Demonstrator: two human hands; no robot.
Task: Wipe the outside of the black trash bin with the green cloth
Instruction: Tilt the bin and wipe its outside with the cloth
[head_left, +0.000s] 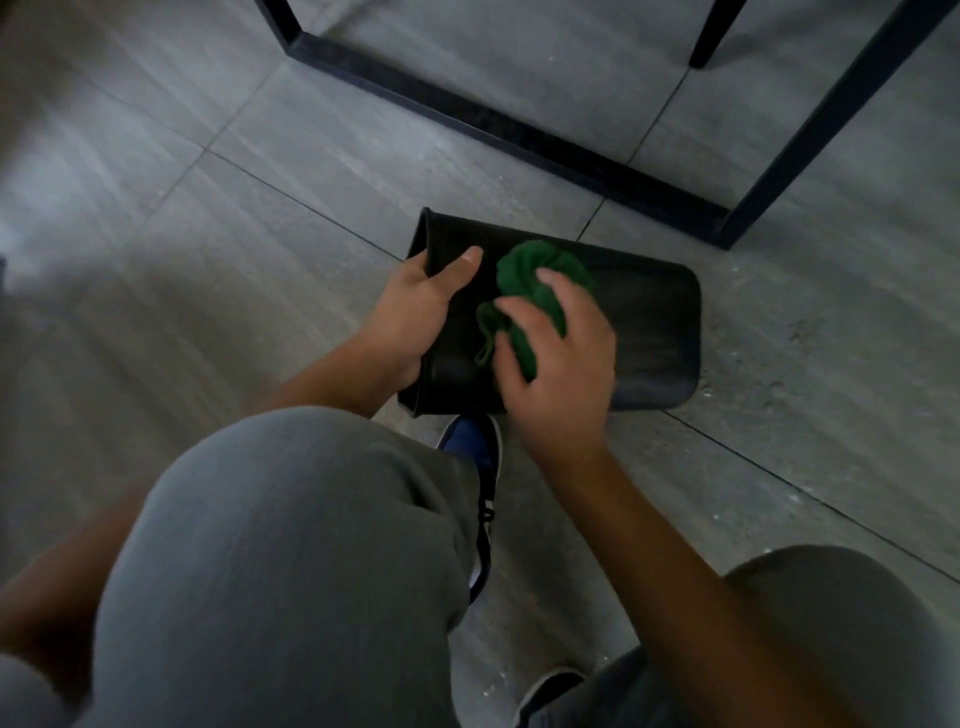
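Note:
The black trash bin (644, 322) lies on its side on the grey tiled floor, its open rim to the left and its base to the right. My left hand (415, 312) grips the rim, thumb across the outer wall and fingers inside the opening. A bunched green cloth (540, 270) sits on the bin's upper side. My right hand (561, 358) covers the cloth's near part and holds it against the bin with curled fingers.
A black metal furniture frame (519, 135) runs across the floor just behind the bin, with uprights at the right. My knees in grey trousers (291, 561) and a blue shoe (472, 441) are right below the bin. Bare floor lies to the left.

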